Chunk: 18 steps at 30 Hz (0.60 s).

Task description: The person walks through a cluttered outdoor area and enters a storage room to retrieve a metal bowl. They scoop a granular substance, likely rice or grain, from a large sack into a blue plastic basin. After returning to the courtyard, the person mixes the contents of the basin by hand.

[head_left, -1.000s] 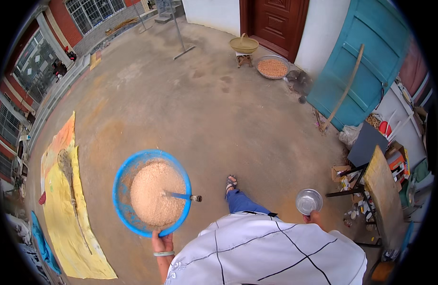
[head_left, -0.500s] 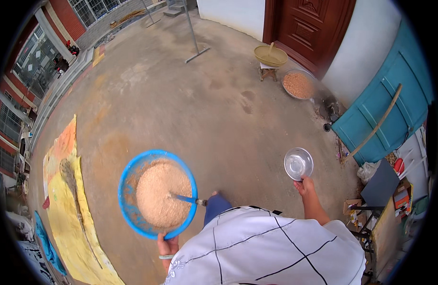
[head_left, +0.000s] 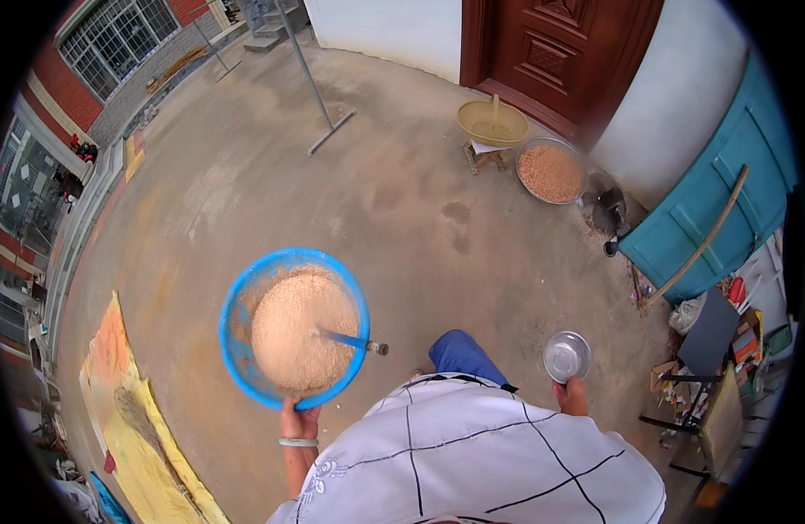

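My left hand (head_left: 299,423) grips the near rim of a large blue basin (head_left: 230,349), its wrist wearing a pale bracelet. A heap of pale tan meal (head_left: 289,327) fills much of the basin. Out of the meal leans a tool with a blue-grey handle (head_left: 350,340), which crosses the basin's right rim; its working end is buried. Off to my right, my right hand (head_left: 573,395) is closed on the near edge of a small shiny metal bowl (head_left: 566,355). The bowl looks empty.
By the brown door (head_left: 559,44) stand a yellow basket (head_left: 492,122) on a small stool and a round pan of orange-brown kernels (head_left: 551,170). A metal post (head_left: 308,74) stands ahead. A yellow sheet (head_left: 131,419) with a twig broom lies left; a chair (head_left: 712,419) and clutter are right.
I have moved forward, and the door, basket and pan appear nearer. The yellow sheet has slid back in view. The metal bowl sits lower and closer to my body; both hands keep their holds.
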### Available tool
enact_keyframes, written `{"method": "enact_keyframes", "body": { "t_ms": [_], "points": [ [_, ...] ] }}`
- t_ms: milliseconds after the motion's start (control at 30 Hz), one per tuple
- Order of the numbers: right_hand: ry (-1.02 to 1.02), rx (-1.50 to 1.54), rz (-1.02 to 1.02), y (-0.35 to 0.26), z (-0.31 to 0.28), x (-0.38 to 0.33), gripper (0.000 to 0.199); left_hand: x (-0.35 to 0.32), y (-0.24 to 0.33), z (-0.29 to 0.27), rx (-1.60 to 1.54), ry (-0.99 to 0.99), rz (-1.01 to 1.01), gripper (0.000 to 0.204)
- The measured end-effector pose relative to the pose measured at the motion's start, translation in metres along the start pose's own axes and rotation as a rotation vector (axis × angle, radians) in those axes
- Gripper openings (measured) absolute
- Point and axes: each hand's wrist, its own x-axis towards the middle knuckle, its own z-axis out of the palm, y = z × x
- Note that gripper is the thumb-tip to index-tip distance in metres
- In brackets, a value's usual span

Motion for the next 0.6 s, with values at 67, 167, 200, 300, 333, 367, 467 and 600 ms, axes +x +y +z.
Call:
{"method": "enact_keyframes", "body": {
  "t_ms": [67, 167, 200, 300, 333, 367, 467, 600],
  "points": [
    [0.196, -0.034, 0.042, 0.005, 0.004, 0.013, 0.030, 0.043, 0.017, 0.054, 0.011, -0.040, -0.005, 0.037],
    [0.292, 0.029, 0.115, 0.001, 0.025, 0.037, 0.035, 0.098, 0.031, 0.115, 0.025, -0.093, -0.023, 0.037],
    [0.276, 0.013, 0.115, 0.000, 0.037, 0.046, 0.035, 0.117, 0.034, 0.130, 0.019, -0.099, -0.033, 0.037],
    [0.321, 0.036, 0.160, -0.025, 0.141, 0.061, 0.032, 0.159, 0.052, 0.192, 0.007, -0.110, -0.028, 0.037],
    [0.252, 0.057, 0.118, -0.032, 0.179, 0.062, 0.032, 0.171, 0.061, 0.208, 0.023, -0.105, -0.046, 0.037],
    [0.186, 0.066, 0.071, -0.039, 0.213, 0.068, 0.031, 0.188, 0.069, 0.217, 0.035, -0.122, -0.057, 0.038],
    [0.088, 0.021, 0.028, -0.094, 0.322, 0.079, 0.029, 0.242, 0.080, 0.243, 0.048, -0.161, -0.108, 0.042],
    [-0.178, 0.036, -0.027, -0.164, 0.470, 0.078, 0.028, 0.295, 0.108, 0.301, 0.129, -0.154, -0.113, 0.042]
  ]
}}
